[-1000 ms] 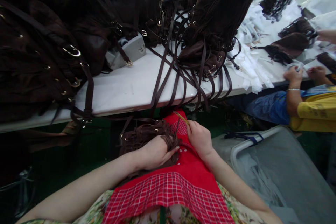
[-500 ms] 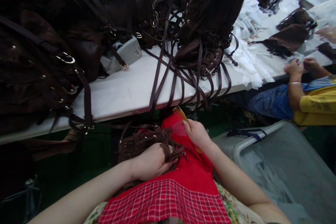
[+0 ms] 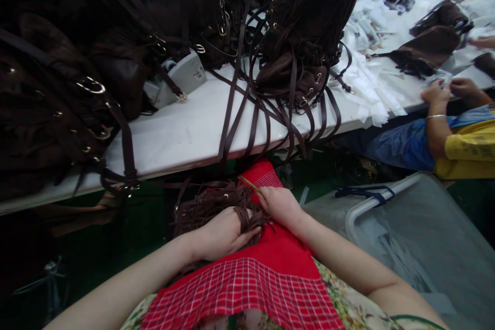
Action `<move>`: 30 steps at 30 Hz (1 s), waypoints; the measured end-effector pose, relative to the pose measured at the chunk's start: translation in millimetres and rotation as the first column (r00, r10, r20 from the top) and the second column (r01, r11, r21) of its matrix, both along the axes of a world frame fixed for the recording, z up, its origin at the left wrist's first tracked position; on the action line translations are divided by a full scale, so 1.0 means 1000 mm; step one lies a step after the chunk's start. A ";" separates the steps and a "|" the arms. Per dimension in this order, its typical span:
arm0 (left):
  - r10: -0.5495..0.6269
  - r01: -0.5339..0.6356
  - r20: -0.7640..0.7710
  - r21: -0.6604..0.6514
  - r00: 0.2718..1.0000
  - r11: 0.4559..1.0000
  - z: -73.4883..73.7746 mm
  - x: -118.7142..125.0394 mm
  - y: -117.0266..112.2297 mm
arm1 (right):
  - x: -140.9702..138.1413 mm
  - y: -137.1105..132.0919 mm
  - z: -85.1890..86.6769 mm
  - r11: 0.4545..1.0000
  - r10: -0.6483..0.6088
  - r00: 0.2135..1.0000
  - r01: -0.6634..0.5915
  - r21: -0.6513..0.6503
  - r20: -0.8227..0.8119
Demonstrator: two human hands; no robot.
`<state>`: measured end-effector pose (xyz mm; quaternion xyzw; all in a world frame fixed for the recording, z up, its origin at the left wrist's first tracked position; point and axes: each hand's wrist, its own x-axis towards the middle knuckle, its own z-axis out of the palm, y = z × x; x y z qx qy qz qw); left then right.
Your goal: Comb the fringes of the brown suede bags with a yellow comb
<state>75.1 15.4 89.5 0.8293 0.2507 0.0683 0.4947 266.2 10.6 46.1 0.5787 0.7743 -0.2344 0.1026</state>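
Note:
A dark brown fringed bag (image 3: 197,209) lies on my lap, against the red apron (image 3: 278,245). My left hand (image 3: 224,232) is closed around a bunch of the bag's brown fringe strands (image 3: 249,221), which come out between the fingers. In my right hand (image 3: 282,206) I grip a yellow comb (image 3: 249,183), seen nearly edge-on, its tip over the bag's fringe. The comb's teeth cannot be made out from this angle. Part of the bag is hidden under my left hand and forearm.
Brown bags (image 3: 309,15) with hanging straps crowd the white table (image 3: 174,134) ahead. A grey bin (image 3: 433,227) with clear plastic stands at my right. Farther right, a person's hands (image 3: 436,93) work at the table beside white paper pieces (image 3: 375,87).
My right hand has moved left and slightly down, bringing the comb from beside the bag to the fringe and turning it edge-on. My left hand keeps its hold on the strands.

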 end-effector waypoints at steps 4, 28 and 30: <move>0.007 -0.007 -0.041 -0.008 0.999 1.000 -0.002 -0.003 -0.002 | 0.005 -0.001 -0.001 0.999 -0.037 0.998 0.037 -0.002 -0.057; 0.217 -0.205 0.015 -0.276 0.976 0.939 -0.013 -0.006 0.003 | 0.050 -0.005 0.034 0.978 0.031 0.929 0.049 0.205 -0.368; 0.289 -0.273 -0.009 -0.360 0.957 0.892 -0.022 -0.007 0.003 | 0.037 -0.016 0.043 0.966 0.133 0.904 -0.026 0.258 -0.406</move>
